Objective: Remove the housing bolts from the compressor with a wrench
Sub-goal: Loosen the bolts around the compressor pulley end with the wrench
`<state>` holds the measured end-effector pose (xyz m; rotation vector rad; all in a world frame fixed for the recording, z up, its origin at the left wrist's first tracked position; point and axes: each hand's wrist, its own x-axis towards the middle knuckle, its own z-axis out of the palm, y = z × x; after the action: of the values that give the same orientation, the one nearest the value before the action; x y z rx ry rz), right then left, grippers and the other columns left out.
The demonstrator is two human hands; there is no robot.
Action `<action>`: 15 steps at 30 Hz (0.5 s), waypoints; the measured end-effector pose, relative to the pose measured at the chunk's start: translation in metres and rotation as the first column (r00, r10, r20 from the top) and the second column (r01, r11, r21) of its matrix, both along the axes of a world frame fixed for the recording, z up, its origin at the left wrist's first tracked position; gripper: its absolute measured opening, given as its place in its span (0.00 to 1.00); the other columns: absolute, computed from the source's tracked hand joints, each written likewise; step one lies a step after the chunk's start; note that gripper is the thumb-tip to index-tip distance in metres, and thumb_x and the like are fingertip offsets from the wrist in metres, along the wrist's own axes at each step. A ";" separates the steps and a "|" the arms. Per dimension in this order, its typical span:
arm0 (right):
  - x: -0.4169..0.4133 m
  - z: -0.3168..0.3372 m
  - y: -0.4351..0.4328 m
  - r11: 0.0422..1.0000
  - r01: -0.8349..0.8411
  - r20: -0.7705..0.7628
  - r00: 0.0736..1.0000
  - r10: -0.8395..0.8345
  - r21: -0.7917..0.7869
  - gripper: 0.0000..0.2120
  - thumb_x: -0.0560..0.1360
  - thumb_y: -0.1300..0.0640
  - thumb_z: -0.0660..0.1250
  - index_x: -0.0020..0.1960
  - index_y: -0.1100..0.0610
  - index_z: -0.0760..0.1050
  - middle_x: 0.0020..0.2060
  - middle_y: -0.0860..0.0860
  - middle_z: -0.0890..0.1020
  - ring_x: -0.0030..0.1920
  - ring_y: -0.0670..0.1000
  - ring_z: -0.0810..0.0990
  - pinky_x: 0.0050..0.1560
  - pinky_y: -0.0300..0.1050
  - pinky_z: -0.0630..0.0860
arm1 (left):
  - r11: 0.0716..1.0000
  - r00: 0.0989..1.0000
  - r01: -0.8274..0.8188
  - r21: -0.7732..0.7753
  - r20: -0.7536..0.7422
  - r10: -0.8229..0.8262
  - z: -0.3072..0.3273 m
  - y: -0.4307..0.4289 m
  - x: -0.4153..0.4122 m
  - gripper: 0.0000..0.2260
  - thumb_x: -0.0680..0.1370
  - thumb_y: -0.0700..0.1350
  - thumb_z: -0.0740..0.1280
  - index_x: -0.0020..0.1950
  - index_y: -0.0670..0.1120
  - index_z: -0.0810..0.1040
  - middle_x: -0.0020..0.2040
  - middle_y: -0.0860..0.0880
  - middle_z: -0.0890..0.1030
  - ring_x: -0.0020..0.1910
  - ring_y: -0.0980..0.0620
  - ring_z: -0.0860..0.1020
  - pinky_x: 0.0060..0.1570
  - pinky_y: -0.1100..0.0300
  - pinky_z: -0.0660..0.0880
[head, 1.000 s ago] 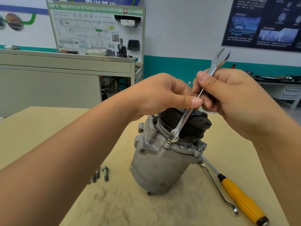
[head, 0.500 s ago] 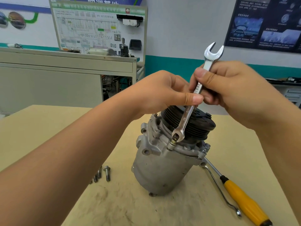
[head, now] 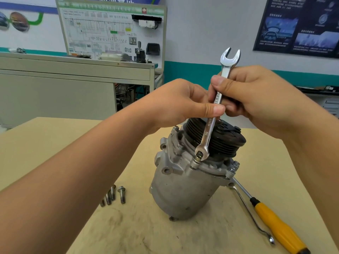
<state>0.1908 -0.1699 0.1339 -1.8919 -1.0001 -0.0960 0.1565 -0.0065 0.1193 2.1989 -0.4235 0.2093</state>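
Observation:
A grey metal compressor (head: 183, 189) with a black ribbed pulley (head: 223, 142) stands tilted on the tan table (head: 55, 143). A chrome wrench (head: 210, 129) points steeply upward, its lower ring end set over a raised housing bolt (head: 199, 157) on the flange. My right hand (head: 260, 99) grips the upper shank, below the open jaw. My left hand (head: 179, 105) pinches the shank's middle with thumb and fingers. Another bolt (head: 234, 166) sits in the flange at the right.
Several loose bolts (head: 114, 196) lie on the table left of the compressor. A screwdriver with a yellow handle (head: 275, 226) and a thin bent metal hook tool (head: 253, 217) lie to its right. A grey cabinet and a display board stand behind.
The wrench has swung from leaning right to nearly upright, its open jaw now facing me. The bolt under its ring end stands higher out of the flange. Both hands stayed on the wrench.

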 end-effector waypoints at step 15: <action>0.001 0.001 0.003 1.000 -0.004 -0.008 1.000 0.004 -0.007 0.20 0.80 0.52 0.59 0.34 0.53 0.80 0.21 0.47 0.69 0.26 0.47 0.65 0.29 0.34 0.67 | 1.000 1.000 0.000 -0.031 0.009 0.000 -0.002 0.001 -0.002 0.33 0.63 0.59 0.68 0.57 0.35 0.79 0.59 0.41 0.80 0.60 0.50 0.77 0.69 0.51 0.66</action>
<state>0.1922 -0.1668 0.1345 -1.8949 -0.9998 -0.0830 0.1545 -0.0057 0.1171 2.1678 -0.4225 0.2239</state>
